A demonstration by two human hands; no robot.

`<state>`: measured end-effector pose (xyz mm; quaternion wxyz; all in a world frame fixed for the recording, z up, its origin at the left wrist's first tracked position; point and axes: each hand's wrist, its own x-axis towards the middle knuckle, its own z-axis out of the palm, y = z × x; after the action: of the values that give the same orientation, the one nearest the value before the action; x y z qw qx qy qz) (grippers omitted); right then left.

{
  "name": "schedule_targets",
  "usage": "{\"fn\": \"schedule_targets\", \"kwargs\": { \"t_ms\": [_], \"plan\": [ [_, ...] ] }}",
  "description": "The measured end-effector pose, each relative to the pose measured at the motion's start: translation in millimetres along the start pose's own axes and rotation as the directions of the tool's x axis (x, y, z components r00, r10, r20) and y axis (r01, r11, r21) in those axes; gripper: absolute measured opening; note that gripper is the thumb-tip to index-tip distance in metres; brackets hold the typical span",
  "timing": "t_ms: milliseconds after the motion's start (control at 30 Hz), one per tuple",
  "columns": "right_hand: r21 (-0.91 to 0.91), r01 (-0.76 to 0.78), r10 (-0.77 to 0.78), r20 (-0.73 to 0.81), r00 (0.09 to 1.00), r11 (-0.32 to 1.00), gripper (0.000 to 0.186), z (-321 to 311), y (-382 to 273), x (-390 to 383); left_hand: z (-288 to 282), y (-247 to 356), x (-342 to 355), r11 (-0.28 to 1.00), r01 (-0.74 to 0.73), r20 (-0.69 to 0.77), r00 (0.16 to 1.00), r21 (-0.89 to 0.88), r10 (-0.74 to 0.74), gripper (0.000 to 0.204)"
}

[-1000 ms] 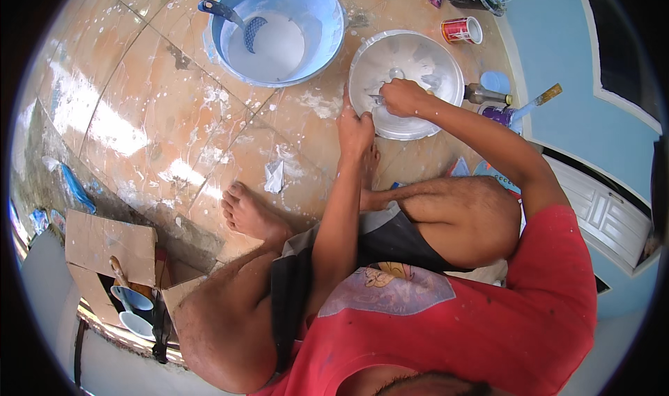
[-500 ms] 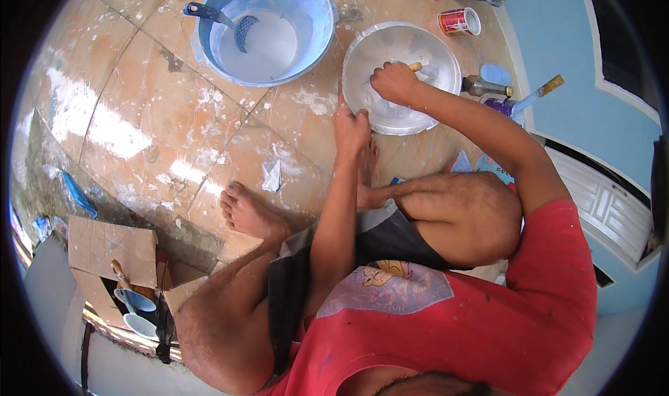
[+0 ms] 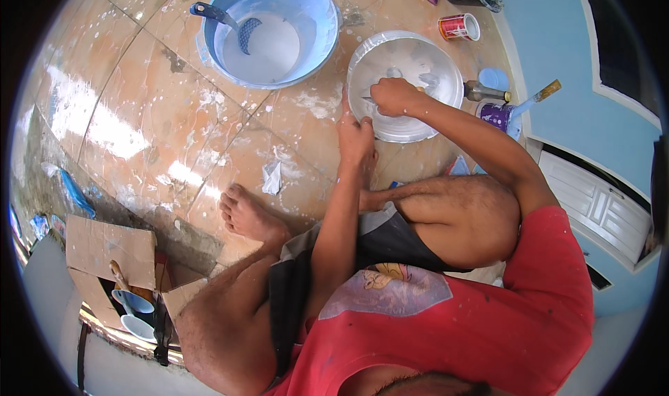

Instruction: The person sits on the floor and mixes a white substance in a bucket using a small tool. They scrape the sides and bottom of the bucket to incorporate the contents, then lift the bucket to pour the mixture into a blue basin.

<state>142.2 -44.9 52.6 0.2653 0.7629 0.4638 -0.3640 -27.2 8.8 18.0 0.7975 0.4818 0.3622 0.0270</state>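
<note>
Since a second ago the right hand (image 3: 394,96) has shifted from the middle of the pale metal bowl (image 3: 408,82) toward its near-left wall; the left hand (image 3: 355,135) has stayed at the rim. Right fist is curled tight around a thin tool, its end poking out leftward from the knuckles; what kind of tool cannot be told. Left hand lies flat, fingers spread and pressed on the bowl's near edge, likely to steady the bowl while the fist works inside.

Bowl sits on the floor just ahead of the person's folded legs; shallow, round, shiny, smeared white.

Beyond and left of the grip: blue plastic basin (image 3: 268,30), white liquid inside, a dark ladle (image 3: 230,23) leaning on its wall. Right of the grip: a brush (image 3: 533,100) in a purple cup (image 3: 496,115), and a small red tin (image 3: 456,27). Tiled floor (image 3: 139,117) is glossy and paint-spattered.
</note>
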Motion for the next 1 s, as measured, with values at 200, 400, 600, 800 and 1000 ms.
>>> {"fn": "schedule_targets", "kwargs": {
  "t_ms": [200, 400, 600, 800, 1000],
  "plan": [
    [0.016, -0.124, 0.125, -0.116, 0.985, 0.992, 0.023, -17, 7, -13, 1, -11, 1, 0.993, -0.033, -0.097, 0.995, -0.117, 0.022, 0.066],
    [-0.114, -0.104, 0.091, -0.111, 0.990, 0.988, 0.025, 6, -4, -16, 17, -27, 0, 0.964, -0.154, -0.123, 0.984, -0.216, 0.129, 0.092],
    [0.070, -0.090, 0.091, -0.017, 0.996, 0.993, 0.025, 0, -17, -17, 17, -41, -2, 0.991, -0.085, -0.048, 0.996, -0.101, 0.081, 0.093],
    [0.156, -0.158, 0.183, -0.158, 0.970, 0.975, 0.023, -11, -4, -17, 16, -37, -3, 0.986, -0.029, -0.056, 0.998, -0.164, 0.020, 0.093],
    [0.040, -0.097, 0.105, -0.354, 0.929, 0.994, 0.023, 6, -14, 21, 23, -55, 4, 0.979, -0.113, -0.086, 0.991, -0.171, 0.100, 0.085]
  ]
}}
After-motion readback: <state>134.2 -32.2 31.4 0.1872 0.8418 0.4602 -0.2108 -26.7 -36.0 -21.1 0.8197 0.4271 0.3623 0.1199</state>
